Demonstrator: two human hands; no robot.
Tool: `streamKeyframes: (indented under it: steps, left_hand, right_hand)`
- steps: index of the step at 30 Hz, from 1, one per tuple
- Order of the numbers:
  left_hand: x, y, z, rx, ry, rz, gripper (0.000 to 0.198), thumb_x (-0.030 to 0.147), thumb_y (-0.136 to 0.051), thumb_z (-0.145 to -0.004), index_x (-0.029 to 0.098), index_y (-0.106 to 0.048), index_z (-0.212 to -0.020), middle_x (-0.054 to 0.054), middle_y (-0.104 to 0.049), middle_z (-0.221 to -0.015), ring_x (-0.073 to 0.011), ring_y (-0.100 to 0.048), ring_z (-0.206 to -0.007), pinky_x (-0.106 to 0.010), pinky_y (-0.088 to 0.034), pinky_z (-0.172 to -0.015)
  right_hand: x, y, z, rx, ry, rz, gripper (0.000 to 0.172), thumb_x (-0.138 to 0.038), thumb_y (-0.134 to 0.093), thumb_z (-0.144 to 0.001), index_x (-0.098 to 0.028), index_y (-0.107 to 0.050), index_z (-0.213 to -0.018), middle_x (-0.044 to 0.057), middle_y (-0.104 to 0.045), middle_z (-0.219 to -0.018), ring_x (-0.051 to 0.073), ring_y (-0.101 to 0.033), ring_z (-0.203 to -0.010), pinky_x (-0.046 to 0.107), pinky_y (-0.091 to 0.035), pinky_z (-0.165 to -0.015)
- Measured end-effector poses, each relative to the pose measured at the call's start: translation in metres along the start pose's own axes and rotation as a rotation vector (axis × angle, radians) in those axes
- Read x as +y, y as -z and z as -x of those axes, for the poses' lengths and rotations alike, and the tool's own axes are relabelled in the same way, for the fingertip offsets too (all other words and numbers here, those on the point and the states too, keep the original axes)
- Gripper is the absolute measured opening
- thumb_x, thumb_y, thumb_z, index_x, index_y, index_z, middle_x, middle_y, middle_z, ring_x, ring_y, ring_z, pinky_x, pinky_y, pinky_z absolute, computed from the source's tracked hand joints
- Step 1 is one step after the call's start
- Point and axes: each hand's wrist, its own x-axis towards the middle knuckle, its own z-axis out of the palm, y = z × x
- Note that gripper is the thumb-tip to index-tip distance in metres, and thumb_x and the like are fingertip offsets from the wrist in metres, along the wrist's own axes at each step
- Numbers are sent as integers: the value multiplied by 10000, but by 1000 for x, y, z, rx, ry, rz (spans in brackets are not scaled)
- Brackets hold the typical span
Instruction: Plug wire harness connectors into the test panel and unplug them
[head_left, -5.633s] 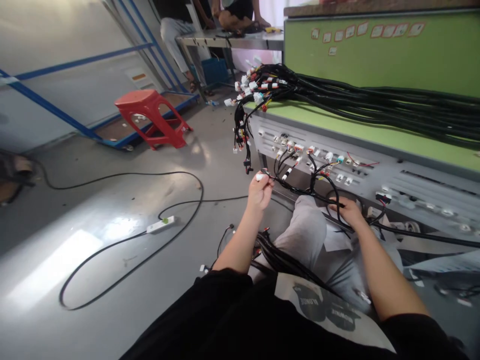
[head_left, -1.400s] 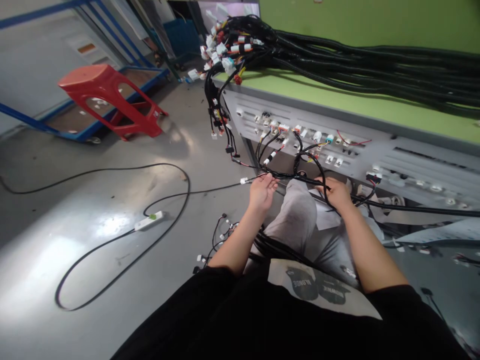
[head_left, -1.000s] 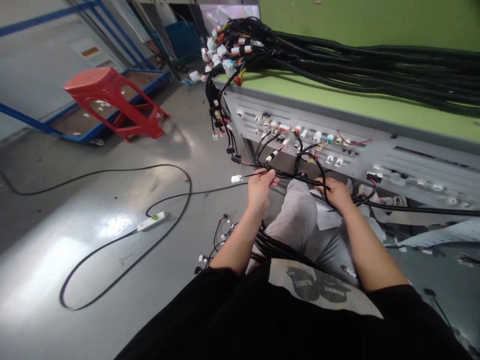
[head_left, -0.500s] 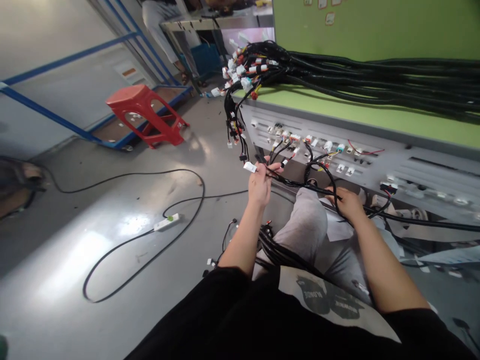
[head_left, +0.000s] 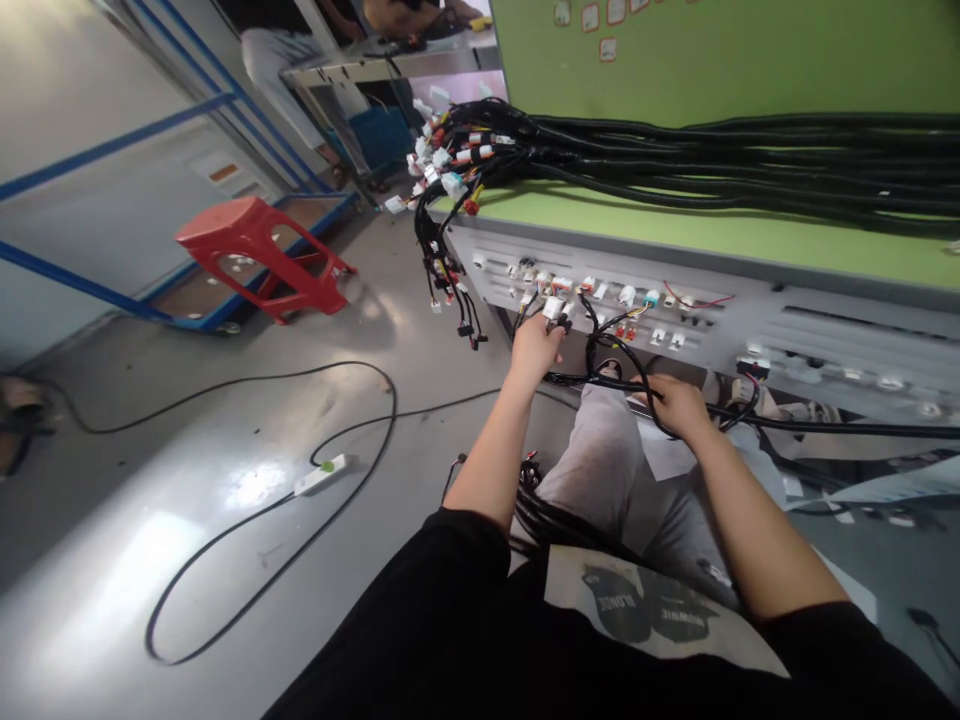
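Note:
My left hand (head_left: 536,350) is up at the grey panel (head_left: 720,345) on the bench front, its fingers closed around a white plug connector (head_left: 553,308). A dark connector end shows beside the fingertips; whether it touches the panel I cannot tell. Lower and to the right, my right hand (head_left: 676,405) grips the black wire harness (head_left: 622,381), with a loop of the cable hanging over the fingers. Several wires from this harness run up to white connectors in the panel's row.
Thick black harnesses (head_left: 720,170) lie along the green bench top, their connectors hanging off its left end. A red stool (head_left: 262,255) stands left. A white power strip (head_left: 322,474) and its cable lie on the floor. More cables (head_left: 551,515) rest by my lap. Another person sits behind.
My left hand has moved up and right, carrying the white connector from below the panel to its connector row. My right hand still holds the harness. The view has shifted slightly.

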Motion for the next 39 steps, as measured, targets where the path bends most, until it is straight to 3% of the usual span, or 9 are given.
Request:
streamKeyframes:
  steps: [5,10,15,20,29,39]
  left_hand:
    - [-1,-15,-8,122,-13,-315,167,295,-566,-754,158,-608,-840,-64,-621,-735,-186,-582,-697,-256,-393,-607]
    - [-13,-15,-15,207,-1,-365,172,314,-589,-746,143,-590,-761,-49,-597,-697,-166,-549,-674,-256,-380,-627]
    - [-24,-7,-21,185,-80,-396,159,298,-617,-721,143,-582,-717,-39,-596,-692,-158,-538,-668,-250,-379,-631]
    - [-36,-7,-23,134,-163,-425,144,278,-609,-731,149,-603,-795,-46,-624,-760,-170,-562,-724,-249,-393,-665]
    - [-32,-26,-28,210,7,-649,271,375,-436,-859,220,-632,-964,-100,-656,-935,-229,-593,-889,-275,-398,-694]
    - [-37,-33,-43,199,134,-610,296,421,-454,-841,257,-636,-1007,-86,-672,-924,-232,-603,-872,-290,-406,-686]
  right_hand:
    - [1,-2,-1,5,13,12,329,-392,-486,-839,-286,-623,-1119,10,-660,-1066,189,-615,-939,263,-460,-740]
    - [-1,-2,-1,15,16,28,320,-375,-488,-838,-286,-628,-1112,8,-660,-1066,185,-613,-939,263,-455,-760]
    - [-6,1,2,8,8,45,333,-370,-467,-847,-294,-614,-1136,11,-658,-1066,185,-620,-895,265,-452,-713]
    - [-9,-3,0,-10,13,31,335,-374,-442,-857,-295,-612,-1135,10,-651,-1088,192,-609,-947,270,-453,-742]
    - [-7,-6,-13,-114,-91,5,334,-394,-477,-821,-313,-626,-1109,4,-650,-1109,215,-615,-942,282,-451,-722]
    - [-13,-1,-10,-94,-96,31,330,-416,-456,-829,-337,-617,-1106,-9,-654,-1090,216,-617,-927,286,-437,-686]
